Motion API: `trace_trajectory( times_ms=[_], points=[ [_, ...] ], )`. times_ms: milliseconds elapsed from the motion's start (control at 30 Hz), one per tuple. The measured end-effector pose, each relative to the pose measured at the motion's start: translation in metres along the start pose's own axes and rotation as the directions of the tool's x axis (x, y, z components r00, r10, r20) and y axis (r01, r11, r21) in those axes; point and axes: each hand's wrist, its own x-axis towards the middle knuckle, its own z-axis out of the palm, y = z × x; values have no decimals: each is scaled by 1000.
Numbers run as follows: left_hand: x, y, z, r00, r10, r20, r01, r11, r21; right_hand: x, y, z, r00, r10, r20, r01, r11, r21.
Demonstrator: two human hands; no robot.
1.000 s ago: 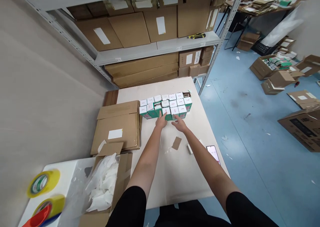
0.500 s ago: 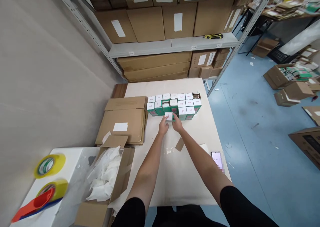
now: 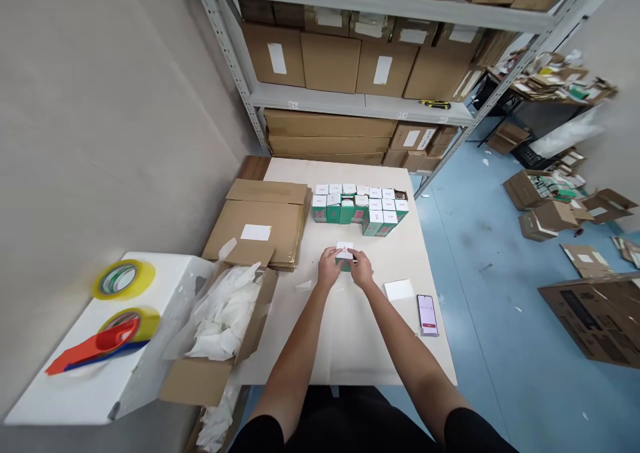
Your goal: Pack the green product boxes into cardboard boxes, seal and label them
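Both my hands grip one small green and white box (image 3: 345,251) over the middle of the pale table (image 3: 350,346). My left hand (image 3: 329,268) clasps its left side and my right hand (image 3: 361,269) its right side, fingers curled round it. Behind it, toward the far edge, stands a block of several like boxes (image 3: 357,206) in rows, with a gap at the front left of the block. A white card (image 3: 399,289) and a phone (image 3: 427,314) lie to the right of my right hand.
Flattened cardboard (image 3: 260,220) is stacked on the table's left. An open carton of white packing paper (image 3: 225,320) sits nearer. Yellow tape rolls (image 3: 123,278) and a red dispenser (image 3: 95,350) lie on a white box. Shelving with cartons (image 3: 350,66) stands behind. Open cartons (image 3: 550,203) litter the blue floor.
My hands have drawn one small box out of the front row and brought it toward me. The camera has tilted up and shifted, showing more shelving.
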Motion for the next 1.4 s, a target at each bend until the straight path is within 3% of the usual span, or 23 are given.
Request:
trace_trajectory(
  times_ms=[333,500,600,833,967,1133,1267,1400],
  points=[
    [-136,-18,-27,989,31,146,-17,995,-100,-156,-10,14,993,96,-67,-99,995,-31],
    [-184,-29,-33,949,28,313,-10,998,-60,-218,7,25,978,196,-66,-200,978,-60],
    [-202,-32,-34,936,-14,352,26,999,-29,-239,14,30,967,252,-37,-254,966,-47],
    [-218,-35,-33,940,-30,339,67,993,-97,-232,9,27,974,217,-62,-216,976,30],
    [-215,-34,-33,904,-52,424,79,996,-48,-230,22,23,965,260,-18,-258,963,77],
    [-203,-21,-34,848,-50,527,-75,974,212,-242,46,25,956,276,-100,-267,959,98],
    [-189,-5,-33,834,-8,552,-259,877,405,-246,55,21,969,248,13,-248,962,115],
    [-177,4,-31,763,36,645,-442,758,480,-247,60,10,963,231,140,-251,956,153]
  ],
)
